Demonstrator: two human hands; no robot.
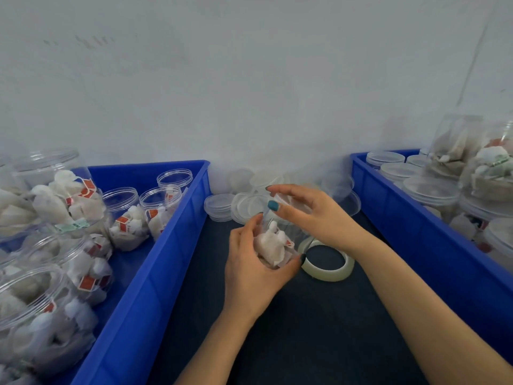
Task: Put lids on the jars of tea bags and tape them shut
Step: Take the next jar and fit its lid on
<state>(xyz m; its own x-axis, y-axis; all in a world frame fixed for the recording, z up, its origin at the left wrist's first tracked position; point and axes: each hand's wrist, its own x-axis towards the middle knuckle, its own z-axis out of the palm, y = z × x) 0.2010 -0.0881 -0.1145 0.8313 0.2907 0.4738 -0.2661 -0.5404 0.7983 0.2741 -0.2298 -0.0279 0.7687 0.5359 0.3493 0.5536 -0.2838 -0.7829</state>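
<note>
**A:** Where's the jar being worked on?

**B:** Just left of the tape roll (330, 276), overlapping the roll's left edge from this angle. The left hand (249, 268) wraps round the jar (274, 245) low on its body, fingers curled. The right hand (311, 215) pinches what looks like a clear lid (281, 197) by its rim, right over the mouth. I can't tell whether the jar rests on the tabletop (305, 343) or is held just above it.

**A:** How will it handle?

**B:** Light, I'd judge: thin clear plastic with a few paper tea bags inside. The wall is smooth and probably gives under a hard squeeze. So grip the lower body firmly without crushing it, and take the lid by its edge so it seats level.

**A:** And the counts?

**B:** One jar in the hands, one lid, one tape roll.
- **Left of the roll:** a blue bin (155, 273) holds at least six open jars (122, 218) of tea bags. They crowd toward the frame edge, so I can't give an exact figure.
- **Behind the roll, toward the wall:** a heap of loose lids (222, 205), five or more. They are clear and overlapping, which makes them hard to separate.
- **Right of the roll:** a second blue bin (402, 218) holds stacked lidded jars (430, 190). I make out at least four lids there.
</note>
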